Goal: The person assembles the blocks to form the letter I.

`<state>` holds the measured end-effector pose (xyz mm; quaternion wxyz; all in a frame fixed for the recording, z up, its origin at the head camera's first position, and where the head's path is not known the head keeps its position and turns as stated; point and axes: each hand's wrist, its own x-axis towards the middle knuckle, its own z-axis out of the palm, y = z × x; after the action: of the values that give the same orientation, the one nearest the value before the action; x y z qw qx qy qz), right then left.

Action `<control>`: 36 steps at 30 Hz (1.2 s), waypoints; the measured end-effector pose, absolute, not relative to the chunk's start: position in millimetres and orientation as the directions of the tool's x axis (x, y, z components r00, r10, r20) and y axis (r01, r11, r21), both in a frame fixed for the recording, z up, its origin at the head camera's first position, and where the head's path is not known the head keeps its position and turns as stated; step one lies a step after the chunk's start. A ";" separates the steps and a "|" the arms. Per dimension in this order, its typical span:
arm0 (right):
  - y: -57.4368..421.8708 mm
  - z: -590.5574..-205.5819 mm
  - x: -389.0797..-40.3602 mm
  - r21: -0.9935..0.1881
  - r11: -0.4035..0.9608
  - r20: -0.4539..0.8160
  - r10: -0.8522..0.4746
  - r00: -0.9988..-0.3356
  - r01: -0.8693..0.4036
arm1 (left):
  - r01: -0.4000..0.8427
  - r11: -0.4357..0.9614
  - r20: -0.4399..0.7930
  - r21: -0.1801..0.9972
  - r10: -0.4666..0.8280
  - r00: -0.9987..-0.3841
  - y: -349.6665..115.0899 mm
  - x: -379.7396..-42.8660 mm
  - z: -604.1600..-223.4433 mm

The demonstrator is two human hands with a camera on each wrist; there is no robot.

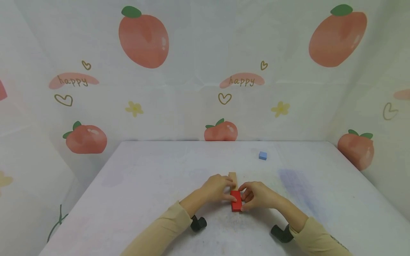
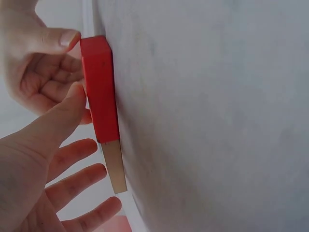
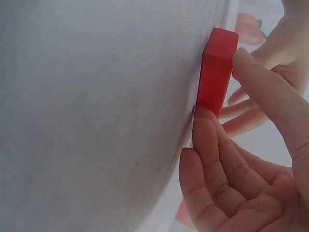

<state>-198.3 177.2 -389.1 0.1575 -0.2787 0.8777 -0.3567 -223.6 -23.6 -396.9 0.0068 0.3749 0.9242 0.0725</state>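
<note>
A red rectangular block (image 1: 236, 202) lies lengthwise on the table between both hands. In line with it, at its far end, is a plain wooden block (image 1: 232, 177). My left hand (image 1: 217, 189) comes from the left, its thumb touching the red block (image 2: 100, 92). The other left fingers are spread and reach beside the wooden block (image 2: 115, 166). From the right, my right hand (image 1: 261, 195) holds the red block (image 3: 216, 72), with the thumb at its near end and fingertips against its side farther along.
A small blue block (image 1: 263, 155) sits toward the back of the white table (image 1: 160, 170). Behind the table hangs a white cloth (image 1: 192, 53) printed with peaches. Each wrist carries a dark camera mount, such as the right one (image 1: 282, 233).
</note>
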 end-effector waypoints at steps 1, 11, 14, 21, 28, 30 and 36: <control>177.7 -389.3 -198.8 -0.712 0.591 -0.077 -0.604 -0.793 -0.381 | 0.697 0.705 0.048 0.134 0.698 -0.715 -23.8 -222.6 -396.6; 194.9 -390.8 -215.2 -0.635 0.633 -0.003 -0.575 -0.818 -0.443 | 0.686 0.710 0.039 0.162 0.690 -0.723 -23.4 -219.6 -397.2; 203.2 -389.5 -223.9 -0.624 0.646 0.037 -0.538 -0.842 -0.440 | 0.678 0.713 0.032 0.180 0.685 -0.728 -23.2 -219.6 -397.3; 222.7 -386.1 -240.3 -0.610 0.695 0.100 -0.408 -0.908 -0.380 | 0.663 0.721 0.025 0.199 0.673 -0.739 -23.0 -218.9 -398.0; 240.0 -387.9 -252.9 -0.619 0.730 0.110 -0.284 -0.953 -0.289 | 0.652 0.725 0.019 0.223 0.666 -0.746 -22.7 -219.3 -398.1; 244.7 -388.4 -257.5 -0.626 0.736 0.099 -0.252 -0.963 -0.257 | 0.652 0.723 0.023 0.226 0.666 -0.746 -22.5 -219.3 -398.1; 255.2 -388.6 -270.4 -0.664 0.739 0.023 -0.134 -0.991 -0.115 | 0.659 0.720 0.026 0.219 0.671 -0.741 -22.6 -219.7 -398.1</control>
<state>-270.4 255.2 -388.6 0.0130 -0.0667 0.9323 -0.3552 -219.7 -22.6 -398.1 0.0274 0.3587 0.9268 0.1075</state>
